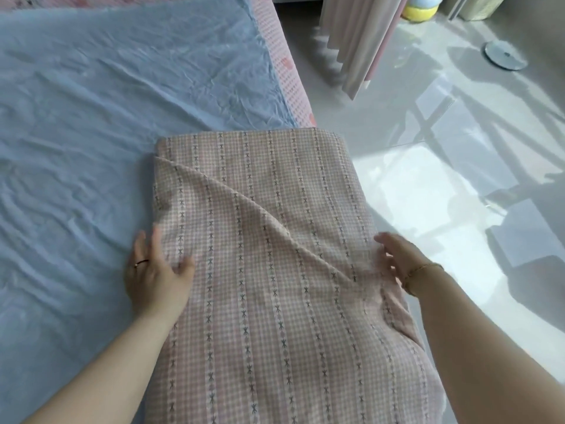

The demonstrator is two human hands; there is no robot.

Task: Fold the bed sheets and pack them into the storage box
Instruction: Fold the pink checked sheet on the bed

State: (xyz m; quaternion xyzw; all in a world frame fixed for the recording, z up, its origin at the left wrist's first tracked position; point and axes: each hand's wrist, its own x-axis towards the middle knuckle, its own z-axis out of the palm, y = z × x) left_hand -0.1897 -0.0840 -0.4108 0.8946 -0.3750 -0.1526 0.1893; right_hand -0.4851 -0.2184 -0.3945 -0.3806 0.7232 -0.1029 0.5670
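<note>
- The checked sheet (275, 240), pink with dark stitched stripes, lies folded into a long band on the bed, running from close to you to a squared fold at its far end.
- Its right side hangs over the bed's edge towards the floor (428, 194).
- A raised crease crosses the checked sheet slantwise, from its far left corner down to its right edge.
- Your left hand (159, 270) lies flat on the checked sheet's left edge, part on it and part on the blue cloth beside it. The grip is apart, with fingers spread and straight. A ring (141, 262) shows on one finger.
- Your right hand (394, 258) is at the checked sheet's right edge, where the crease ends. Its fingers are blurred, so you cannot tell from this view whether the grip is apart or pinching the cloth. A bracelet (423, 270) sits on that wrist.
- A wrinkled blue sheet (122, 102) is spread under and to the left of the checked sheet.
- A pink waffle cover (284, 65) borders the bed beyond the checked sheet's far end.
- Further right of the checked sheet hang a curtain (360, 35) and lies a round metal disc (504, 55).
</note>
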